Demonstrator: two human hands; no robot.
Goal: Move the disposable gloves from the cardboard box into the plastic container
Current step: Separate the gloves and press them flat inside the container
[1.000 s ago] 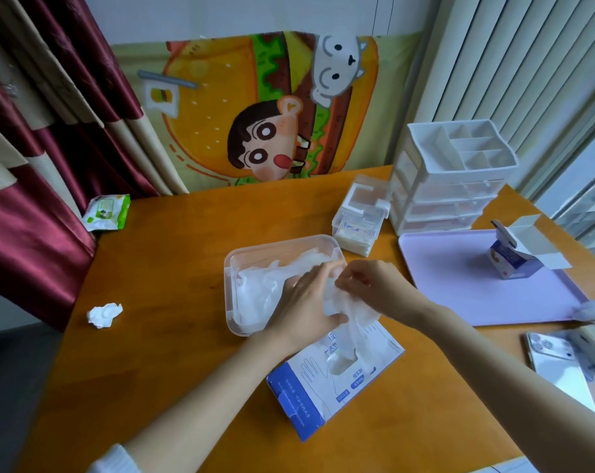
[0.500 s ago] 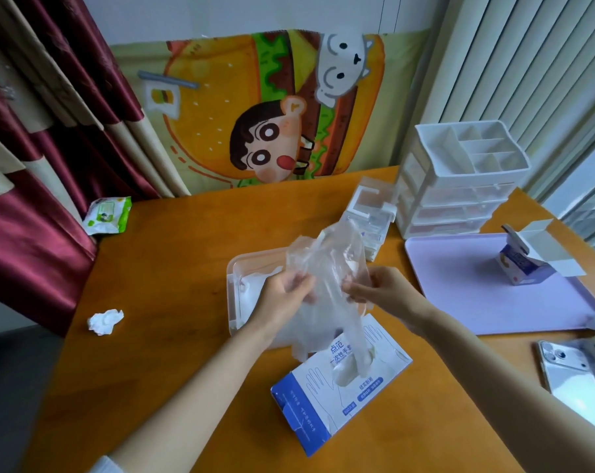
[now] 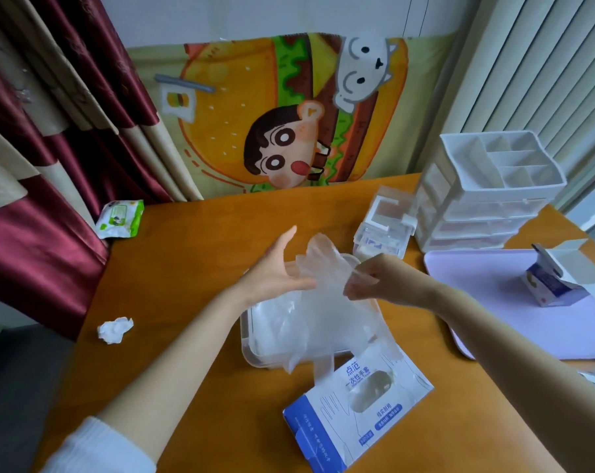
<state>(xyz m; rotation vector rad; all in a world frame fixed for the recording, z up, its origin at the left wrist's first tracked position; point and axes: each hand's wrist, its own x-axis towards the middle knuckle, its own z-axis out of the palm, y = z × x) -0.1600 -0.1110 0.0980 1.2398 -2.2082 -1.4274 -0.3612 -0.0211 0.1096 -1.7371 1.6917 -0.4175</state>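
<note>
Disposable gloves (image 3: 323,302) pinched in right grip (image 3: 374,281) above plastic container (image 3: 246,339); left grip (image 3: 275,268) wide, touching.

Orange-brown wooden table (image 3: 187,268).
Rear left edge: green wet-wipes pack (image 3: 120,218), lying flat, near the maroon-and-beige curtain (image 3: 50,131).
Left side: crumpled white tissue (image 3: 115,330), apart from everything else.
Wall behind: cartoon burger cloth (image 3: 289,114).
Rear right: white drawer organiser (image 3: 487,192) with a divided top tray. A small clear lidded box (image 3: 385,227) sits just beside it.
Right: lilac mat (image 3: 494,295) bearing a blue-and-white carton (image 3: 558,281), flaps open.
White vertical blinds (image 3: 545,63) behind.
</note>
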